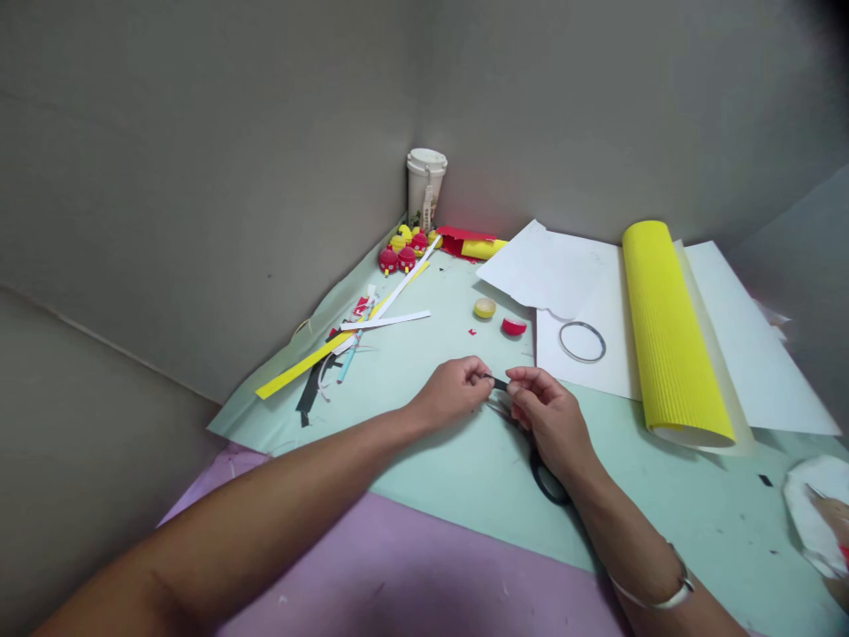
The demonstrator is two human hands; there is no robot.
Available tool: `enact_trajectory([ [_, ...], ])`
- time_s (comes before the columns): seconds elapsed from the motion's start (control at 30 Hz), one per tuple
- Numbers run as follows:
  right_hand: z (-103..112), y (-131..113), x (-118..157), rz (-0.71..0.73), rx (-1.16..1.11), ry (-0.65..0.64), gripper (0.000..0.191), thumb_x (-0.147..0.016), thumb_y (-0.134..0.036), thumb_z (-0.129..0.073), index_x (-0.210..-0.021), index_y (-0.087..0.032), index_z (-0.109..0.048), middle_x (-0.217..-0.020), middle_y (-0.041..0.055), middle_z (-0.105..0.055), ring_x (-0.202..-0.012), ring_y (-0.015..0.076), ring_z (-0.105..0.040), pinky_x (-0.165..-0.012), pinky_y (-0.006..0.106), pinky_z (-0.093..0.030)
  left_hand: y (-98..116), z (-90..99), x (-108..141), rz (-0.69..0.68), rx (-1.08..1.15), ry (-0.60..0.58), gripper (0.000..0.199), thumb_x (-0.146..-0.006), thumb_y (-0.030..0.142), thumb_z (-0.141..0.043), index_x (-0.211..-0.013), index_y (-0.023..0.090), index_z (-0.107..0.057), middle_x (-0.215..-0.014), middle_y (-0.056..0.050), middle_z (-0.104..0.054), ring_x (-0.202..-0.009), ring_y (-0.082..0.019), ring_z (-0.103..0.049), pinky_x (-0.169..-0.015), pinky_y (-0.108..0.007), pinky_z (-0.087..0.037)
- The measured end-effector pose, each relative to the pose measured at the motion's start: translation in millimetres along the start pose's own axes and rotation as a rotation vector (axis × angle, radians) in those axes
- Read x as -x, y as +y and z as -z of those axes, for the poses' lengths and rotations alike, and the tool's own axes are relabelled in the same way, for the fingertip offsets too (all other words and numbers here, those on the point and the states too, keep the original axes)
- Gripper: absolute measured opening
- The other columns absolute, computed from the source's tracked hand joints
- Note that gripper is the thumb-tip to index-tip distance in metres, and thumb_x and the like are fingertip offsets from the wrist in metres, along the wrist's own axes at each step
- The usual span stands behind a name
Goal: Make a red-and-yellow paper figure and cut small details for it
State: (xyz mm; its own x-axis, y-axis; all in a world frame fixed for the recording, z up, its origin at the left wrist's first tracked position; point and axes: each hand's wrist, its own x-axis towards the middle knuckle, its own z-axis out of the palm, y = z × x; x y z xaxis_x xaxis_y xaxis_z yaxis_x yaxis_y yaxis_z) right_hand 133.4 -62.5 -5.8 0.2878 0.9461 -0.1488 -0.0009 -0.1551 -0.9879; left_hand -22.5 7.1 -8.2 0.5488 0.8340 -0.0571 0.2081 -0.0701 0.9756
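Between my two hands a short black paper strip is stretched out. My left hand pinches its left end between thumb and fingers. The right end is pinched by my right hand, whose wrist wears a silver bangle. Black-handled scissors lie beneath my right hand, their blades pointing up and left; part of them is hidden by the hand. Just beyond my hands sit a round yellow piece and a red half-round piece, with a tiny red scrap beside them.
Yellow strips, white strips and black scraps lie at left. Several red and yellow figures stand by a lidded cup in the corner. Rightward are white sheets, a tape ring and a yellow corrugated roll. A co-worker's sleeve shows at far right.
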Motion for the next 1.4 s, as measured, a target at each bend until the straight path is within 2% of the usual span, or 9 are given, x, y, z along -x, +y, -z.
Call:
enact_trajectory([
  [0.27, 1.4, 5.5, -3.1, 0.01, -0.041, 0.016, 0.028, -0.076, -0.035, -0.073, -0.099, -0.022, -0.064, -0.07, -0.0048, -0.057, -0.051, 0.0085, -0.045, -0.047, 0.024, -0.035, -1.1, 0.9, -0.5, 0.0, -0.001, -0.02, 0.013, -0.077, 0.03, -0.055, -0.08, 0.017, -0.059, -0.065, 0.002, -0.059, -0.056, -0.011, -0.049, -0.056, -0.024, -0.038],
  [0.47, 2.0, 6.0, -3.4, 0.033, -0.029, 0.033, 0.026, -0.081, -0.038, -0.069, -0.101, -0.023, -0.064, -0.068, -0.0048, -0.055, -0.052, 0.0091, -0.046, -0.047, 0.023, -0.035, -0.1, 1.2, -1.3, 0.022, 0.117, -0.027, 0.012, -0.077, 0.029, -0.056, -0.078, 0.017, -0.057, -0.064, 0.003, -0.057, -0.054, -0.01, -0.05, -0.055, -0.023, -0.04],
  [0.77, -2.2, -3.2, 3.7, 0.076, 0.028, 0.165, 0.03, -0.081, -0.043, -0.068, -0.102, -0.022, -0.062, -0.075, -0.0045, -0.053, -0.055, 0.0086, -0.047, -0.051, 0.023, -0.042, 2.6, 2.0, -3.9, 0.063, 0.194, 0.025, 0.009, -0.075, 0.024, -0.057, -0.077, 0.015, -0.057, -0.063, 0.002, -0.057, -0.05, -0.008, -0.048, -0.051, -0.021, -0.041],
  [0.93, 3.2, -7.3, 2.6, 0.122, 0.138, 0.168, 0.036, -0.082, -0.048, -0.065, -0.108, -0.023, -0.06, -0.081, -0.0029, -0.056, -0.06, 0.0113, -0.051, -0.058, 0.027, -0.047, 5.9, 3.4, -3.3, 0.044, 0.176, 0.056, 0.01, -0.076, 0.025, -0.057, -0.077, 0.015, -0.059, -0.065, 0.001, -0.059, -0.051, -0.008, -0.047, -0.051, -0.021, -0.04],
  [1.0, 11.7, -17.5, 4.1, 0.146, 0.274, 0.114, 0.036, -0.081, -0.047, -0.065, -0.106, -0.023, -0.062, -0.081, -0.0009, -0.06, -0.064, 0.0141, -0.054, -0.063, 0.029, -0.047, 7.0, 3.9, -3.3, 0.044, 0.176, 0.069, 0.009, -0.077, 0.024, -0.057, -0.076, 0.015, -0.059, -0.065, 0.001, -0.059, -0.051, -0.008, -0.047, -0.052, -0.021, -0.039],
  [1.1, 29.8, -37.2, 12.4, 0.194, 0.864, -0.056, 0.035, -0.086, -0.048, -0.058, -0.11, -0.024, -0.064, -0.084, 0.0027, -0.066, -0.07, 0.0186, -0.06, -0.067, 0.033, -0.045, 7.2, 4.9, -3.8, 0.054, 0.191, 0.088, 0.008, -0.076, 0.024, -0.057, -0.076, 0.015, -0.058, -0.065, 0.001, -0.059, -0.05, -0.008, -0.046, -0.052, -0.021, -0.039],
  [1.2, 46.4, -48.8, 25.5, 0.18, 1.268, -0.123, 0.039, -0.088, -0.044, -0.053, -0.12, -0.023, -0.061, -0.1, 0.0074, -0.069, -0.08, 0.0242, -0.066, -0.065, 0.034, -0.043, 5.0, 5.9, -4.5, 0.046, 0.199, 0.096, 0.009, -0.077, 0.025, -0.058, -0.076, 0.016, -0.059, -0.066, 0.001, -0.06, -0.05, -0.008, -0.046, -0.052, -0.022, -0.038],
  [1.3, 52.4, -48.7, 36.3, 0.127, 1.516, -0.169, 0.038, -0.087, -0.038, -0.054, -0.122, -0.023, -0.061, -0.11, 0.01, -0.068, -0.088, 0.0288, -0.067, -0.059, 0.032, -0.038, 1.9, 6.3, -5.4, 0.025, 0.206, 0.096, 0.011, -0.077, 0.026, -0.058, -0.076, 0.016, -0.059, -0.066, 0.001, -0.06, -0.051, -0.008, -0.046, -0.052, -0.022, -0.038],
  [1.4, 46.8, -45.8, 41.1, 0.048, 1.613, -0.268, 0.033, -0.087, -0.032, -0.054, -0.118, -0.024, -0.062, -0.105, 0.0096, -0.067, -0.084, 0.0276, -0.068, -0.055, 0.031, -0.033, 0.4, 6.2, -6.2, 0.02, 0.209, 0.097, 0.011, -0.077, 0.027, -0.059, -0.075, 0.016, -0.059, -0.066, 0.001, -0.06, -0.051, -0.008, -0.046, -0.052, -0.022, -0.038],
])
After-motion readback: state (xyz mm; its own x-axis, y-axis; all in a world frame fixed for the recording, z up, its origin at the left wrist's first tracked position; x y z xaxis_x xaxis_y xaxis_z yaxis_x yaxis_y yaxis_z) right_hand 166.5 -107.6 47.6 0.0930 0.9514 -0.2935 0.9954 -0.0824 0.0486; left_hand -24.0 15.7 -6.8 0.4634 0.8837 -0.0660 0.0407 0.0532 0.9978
